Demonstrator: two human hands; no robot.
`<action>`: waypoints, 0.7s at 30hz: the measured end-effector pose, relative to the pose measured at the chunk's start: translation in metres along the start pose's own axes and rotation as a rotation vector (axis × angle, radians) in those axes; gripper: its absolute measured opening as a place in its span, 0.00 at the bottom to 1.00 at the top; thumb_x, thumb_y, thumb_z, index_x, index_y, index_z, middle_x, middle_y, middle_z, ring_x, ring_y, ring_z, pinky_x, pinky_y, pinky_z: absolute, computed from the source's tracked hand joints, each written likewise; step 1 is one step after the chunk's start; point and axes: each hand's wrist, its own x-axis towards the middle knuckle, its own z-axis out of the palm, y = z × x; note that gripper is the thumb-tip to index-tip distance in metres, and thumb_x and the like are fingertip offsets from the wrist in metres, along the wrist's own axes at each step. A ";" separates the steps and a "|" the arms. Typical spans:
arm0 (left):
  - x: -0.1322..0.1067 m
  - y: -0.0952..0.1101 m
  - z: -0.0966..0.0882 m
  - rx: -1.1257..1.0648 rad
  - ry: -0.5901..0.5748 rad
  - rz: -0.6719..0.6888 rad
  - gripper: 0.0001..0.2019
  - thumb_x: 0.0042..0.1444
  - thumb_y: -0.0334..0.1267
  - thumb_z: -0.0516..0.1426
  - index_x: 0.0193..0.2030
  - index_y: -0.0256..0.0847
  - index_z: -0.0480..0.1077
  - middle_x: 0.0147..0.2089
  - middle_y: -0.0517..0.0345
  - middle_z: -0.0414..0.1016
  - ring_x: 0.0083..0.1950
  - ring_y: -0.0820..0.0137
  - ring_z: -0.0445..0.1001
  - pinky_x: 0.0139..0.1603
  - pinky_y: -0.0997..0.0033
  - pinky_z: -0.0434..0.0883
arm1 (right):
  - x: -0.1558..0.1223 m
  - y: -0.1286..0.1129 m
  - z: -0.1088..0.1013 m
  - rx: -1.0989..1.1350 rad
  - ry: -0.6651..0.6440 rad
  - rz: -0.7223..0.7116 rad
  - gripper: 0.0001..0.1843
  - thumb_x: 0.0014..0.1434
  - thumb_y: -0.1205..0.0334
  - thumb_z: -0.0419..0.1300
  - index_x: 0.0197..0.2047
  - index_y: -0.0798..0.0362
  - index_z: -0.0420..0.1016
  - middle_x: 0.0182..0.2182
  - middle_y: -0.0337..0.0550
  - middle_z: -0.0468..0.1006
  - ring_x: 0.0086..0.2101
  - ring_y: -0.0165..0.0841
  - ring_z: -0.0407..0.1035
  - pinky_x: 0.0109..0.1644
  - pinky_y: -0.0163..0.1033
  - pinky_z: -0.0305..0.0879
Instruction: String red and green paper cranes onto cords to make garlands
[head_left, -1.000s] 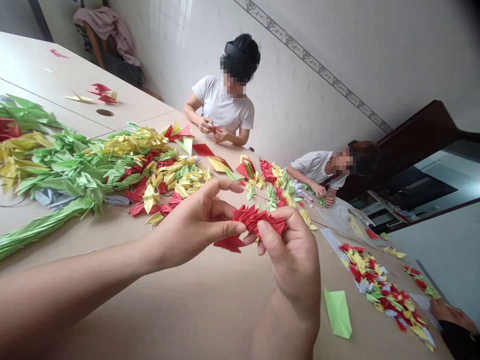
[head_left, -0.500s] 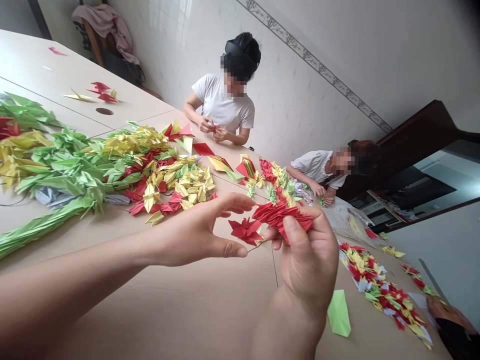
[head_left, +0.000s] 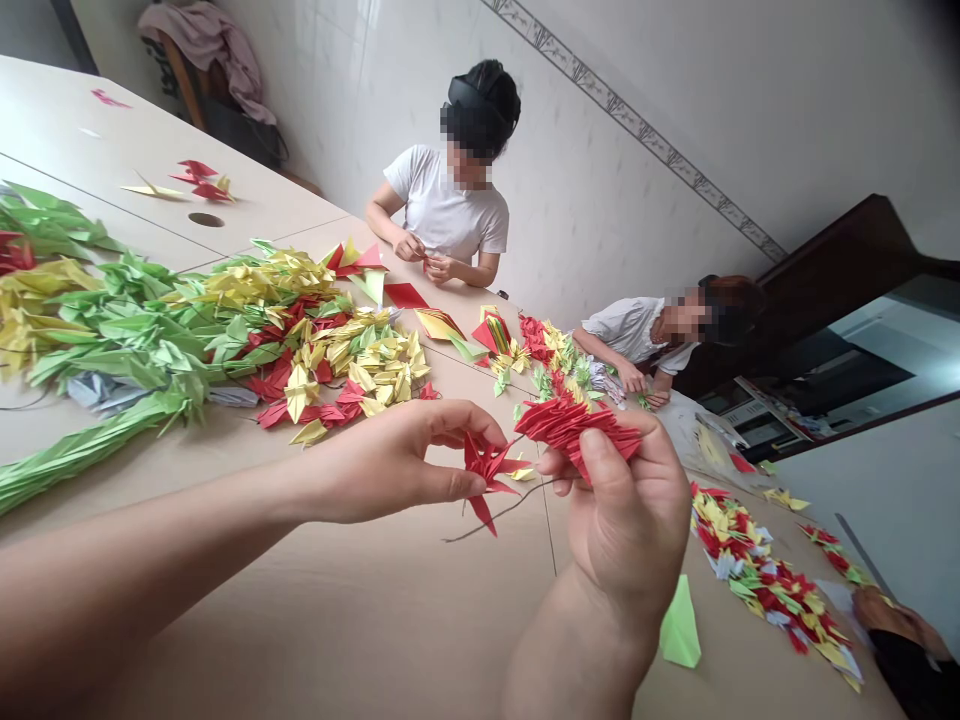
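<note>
My left hand [head_left: 397, 460] pinches a single red paper crane [head_left: 486, 470] between thumb and fingers. A thin dark thread [head_left: 495, 515] hangs below the crane and curves over the table. My right hand [head_left: 626, 510] is closed round a packed stack of red paper cranes [head_left: 577, 425], held just right of the single crane. Both hands hover above the beige table [head_left: 360, 610].
A big heap of green, yellow and red paper cranes [head_left: 187, 330] covers the table's left side. More cranes lie in a strip [head_left: 765, 580] at right and a pile [head_left: 562, 370] ahead. A green folded paper [head_left: 681, 625] lies near my right wrist. Two people sit folding at the far edge.
My right hand with the red stack has shifted right and up. The single crane has come away from the stack in my left hand, and the thread now shows below it.
</note>
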 end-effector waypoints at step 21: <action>-0.001 0.011 0.005 -0.330 0.253 0.019 0.06 0.55 0.35 0.64 0.33 0.36 0.72 0.31 0.58 0.76 0.31 0.72 0.78 0.34 0.72 0.78 | 0.001 0.001 -0.001 -0.011 0.004 -0.022 0.08 0.58 0.57 0.64 0.36 0.49 0.70 0.24 0.34 0.77 0.21 0.29 0.71 0.23 0.34 0.63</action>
